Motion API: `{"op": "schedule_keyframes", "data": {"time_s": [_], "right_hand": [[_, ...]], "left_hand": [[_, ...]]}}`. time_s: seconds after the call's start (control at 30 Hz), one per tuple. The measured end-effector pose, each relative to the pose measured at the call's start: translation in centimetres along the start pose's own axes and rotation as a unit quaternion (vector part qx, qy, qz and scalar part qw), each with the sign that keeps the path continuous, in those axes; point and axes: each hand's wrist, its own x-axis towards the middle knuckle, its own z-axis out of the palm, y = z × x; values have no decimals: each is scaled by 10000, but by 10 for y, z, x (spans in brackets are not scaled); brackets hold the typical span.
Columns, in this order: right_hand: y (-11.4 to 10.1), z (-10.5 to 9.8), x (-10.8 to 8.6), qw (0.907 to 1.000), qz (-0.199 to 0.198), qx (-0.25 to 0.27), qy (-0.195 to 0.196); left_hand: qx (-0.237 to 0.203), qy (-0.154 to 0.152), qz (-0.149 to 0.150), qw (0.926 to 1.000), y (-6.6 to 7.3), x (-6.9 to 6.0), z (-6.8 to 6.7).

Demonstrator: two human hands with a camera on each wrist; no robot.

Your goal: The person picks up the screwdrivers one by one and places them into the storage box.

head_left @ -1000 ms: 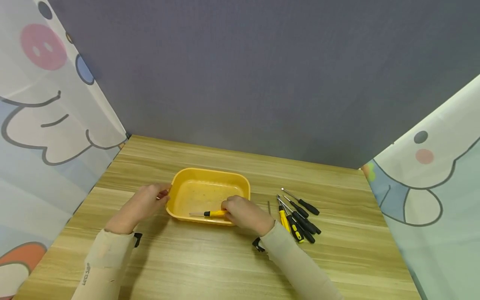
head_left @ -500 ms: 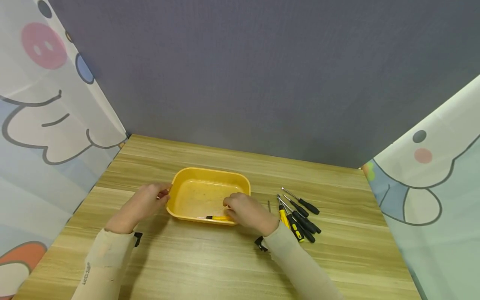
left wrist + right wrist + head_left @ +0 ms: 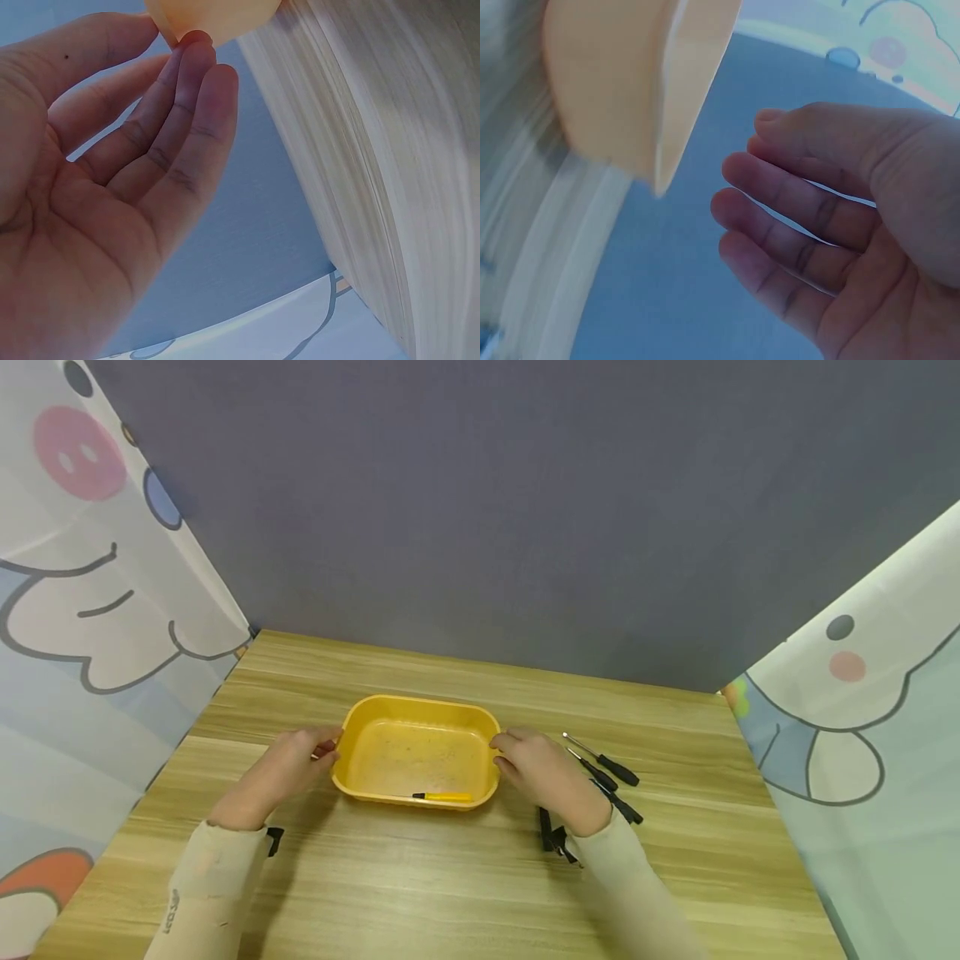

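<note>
A yellow plastic tray (image 3: 408,752) sits on the wooden table. Inside it, along the near wall, lies a small screwdriver with a yellow handle (image 3: 448,797) and black collar; its shaft is not visible. At the tray's left end, my left hand (image 3: 288,768) pinches the rim between thumb and fingers, as the left wrist view also shows at the tray corner (image 3: 217,19). My right hand (image 3: 551,777) is beside the right end. In the right wrist view its loosely bent fingers (image 3: 761,262) stand apart from the tray wall (image 3: 607,82), holding nothing.
Right of the tray lie several black-handled screwdrivers, among them one at the outer side (image 3: 618,770); my right hand and forearm cover part of the group. A grey panel (image 3: 480,527) stands behind the table (image 3: 420,885), with cartoon-printed curtains at both sides.
My right hand has let go of the yellow screwdriver, which now lies in the tray, and has moved right to the tray's right end. My left hand has stayed at the left rim.
</note>
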Motion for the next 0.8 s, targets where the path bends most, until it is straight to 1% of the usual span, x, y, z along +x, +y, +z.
{"op": "schedule_keyframes", "data": {"time_s": [0.17,0.3,0.53,0.67,0.8], "right_hand": [[17,-11,-20,9991,395,-129,30],[33,-13,-36,9971,739,-201,-8],[65,-13,-65,9944,1039,-120,173],[83,-12,-82,9901,1390,-177,109],[101,-6,-98,9824,1865,-50,-91]], "left_hand": [[12,10,40,10000,0,-1,1],[35,48,58,10000,0,-2,2],[35,49,141,9999,-1,-2,1],[21,6,118,9999,0,-2,1],[48,20,150,9999,-1,-2,0]]}}
